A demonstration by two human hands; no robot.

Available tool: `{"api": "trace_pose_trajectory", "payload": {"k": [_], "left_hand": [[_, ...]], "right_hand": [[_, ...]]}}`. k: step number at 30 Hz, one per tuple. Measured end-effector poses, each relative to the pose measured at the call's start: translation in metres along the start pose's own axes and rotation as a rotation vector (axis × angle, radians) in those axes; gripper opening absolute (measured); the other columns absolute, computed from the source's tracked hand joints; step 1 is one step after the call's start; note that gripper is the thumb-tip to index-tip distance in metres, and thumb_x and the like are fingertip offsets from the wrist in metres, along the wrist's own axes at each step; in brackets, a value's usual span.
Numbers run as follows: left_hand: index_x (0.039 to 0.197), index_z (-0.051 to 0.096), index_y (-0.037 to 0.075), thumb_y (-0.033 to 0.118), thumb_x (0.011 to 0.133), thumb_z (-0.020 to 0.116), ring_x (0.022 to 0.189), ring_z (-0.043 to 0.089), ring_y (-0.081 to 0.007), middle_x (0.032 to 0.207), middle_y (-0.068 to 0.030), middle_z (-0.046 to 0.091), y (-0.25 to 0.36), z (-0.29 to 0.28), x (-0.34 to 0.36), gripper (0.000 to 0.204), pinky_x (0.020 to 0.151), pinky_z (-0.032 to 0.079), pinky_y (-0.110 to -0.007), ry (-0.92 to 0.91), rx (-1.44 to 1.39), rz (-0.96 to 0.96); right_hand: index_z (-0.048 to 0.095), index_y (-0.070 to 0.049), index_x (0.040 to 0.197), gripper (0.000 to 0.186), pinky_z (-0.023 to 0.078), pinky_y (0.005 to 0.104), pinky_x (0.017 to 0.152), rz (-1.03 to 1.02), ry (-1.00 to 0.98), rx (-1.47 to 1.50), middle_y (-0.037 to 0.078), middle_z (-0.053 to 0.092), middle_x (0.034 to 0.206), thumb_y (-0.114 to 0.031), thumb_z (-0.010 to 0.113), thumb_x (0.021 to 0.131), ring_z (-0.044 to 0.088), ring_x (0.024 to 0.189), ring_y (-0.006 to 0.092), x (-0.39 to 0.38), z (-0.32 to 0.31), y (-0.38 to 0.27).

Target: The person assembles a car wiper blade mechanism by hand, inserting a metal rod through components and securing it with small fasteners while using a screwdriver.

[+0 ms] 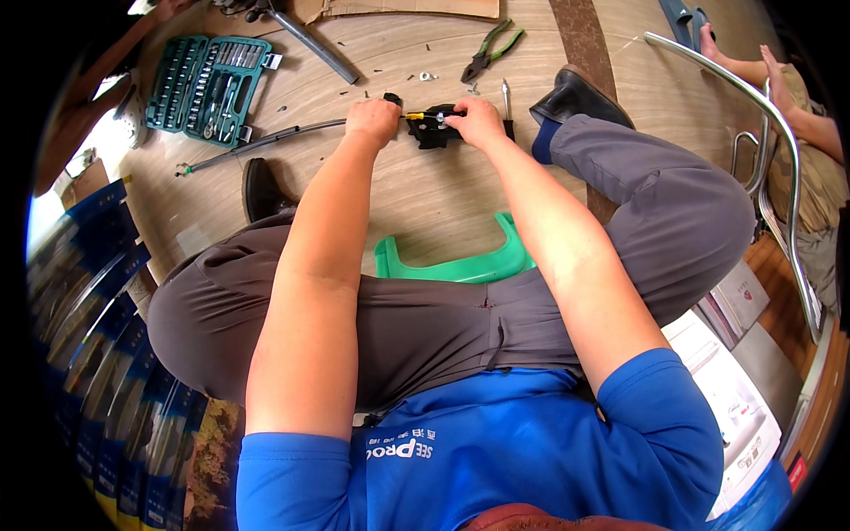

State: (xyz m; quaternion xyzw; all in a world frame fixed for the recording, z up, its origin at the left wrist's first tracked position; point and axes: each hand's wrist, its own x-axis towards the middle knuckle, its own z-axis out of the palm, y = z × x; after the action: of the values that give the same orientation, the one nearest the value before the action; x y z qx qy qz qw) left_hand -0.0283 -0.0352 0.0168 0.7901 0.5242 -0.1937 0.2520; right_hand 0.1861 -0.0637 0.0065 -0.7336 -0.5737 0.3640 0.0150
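Note:
My left hand [374, 122] is closed around a long black cable [305, 129], which runs out to the left across the floor and ends in a small green tip. A short yellow fitting [414, 116] and a thin metal end show between my two hands. My right hand [478, 122] pinches near that metal end, its fingertips over the edge of a black bracket [432, 134]. Whether the fingers grip the metal end or the bracket is hard to see. Just right of that hand, a screwdriver [506, 99] lies with its metal shaft pointing away.
Pliers with green handles [492, 53] lie beyond my hands, among scattered screws and a nut [425, 76]. An open green socket set [212, 93] sits far left, near a dark metal tube [312, 49]. Between my legs is a green plastic stool [460, 267]. A chrome frame [788, 133] and another person's hand [779, 84] appear at right.

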Motion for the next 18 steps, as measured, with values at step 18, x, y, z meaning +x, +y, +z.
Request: {"api": "trace_pose_trajectory", "payload": {"k": [18], "left_hand": [[0.093,0.071,0.020,0.017,0.087,0.054,0.097,0.066,-0.0255,0.097,-0.0054,0.070,0.0022,0.0000,-0.0032,0.018,0.080,0.051,-0.039,-0.015,0.067,0.042]], "right_hand": [[0.071,-0.010,0.097,0.029,0.051,0.0403,0.084,-0.053,0.009,-0.025,0.016,0.068,0.098,-0.029,0.077,0.076,0.064,0.095,0.0309,0.0011,-0.0004,-0.0001]]}}
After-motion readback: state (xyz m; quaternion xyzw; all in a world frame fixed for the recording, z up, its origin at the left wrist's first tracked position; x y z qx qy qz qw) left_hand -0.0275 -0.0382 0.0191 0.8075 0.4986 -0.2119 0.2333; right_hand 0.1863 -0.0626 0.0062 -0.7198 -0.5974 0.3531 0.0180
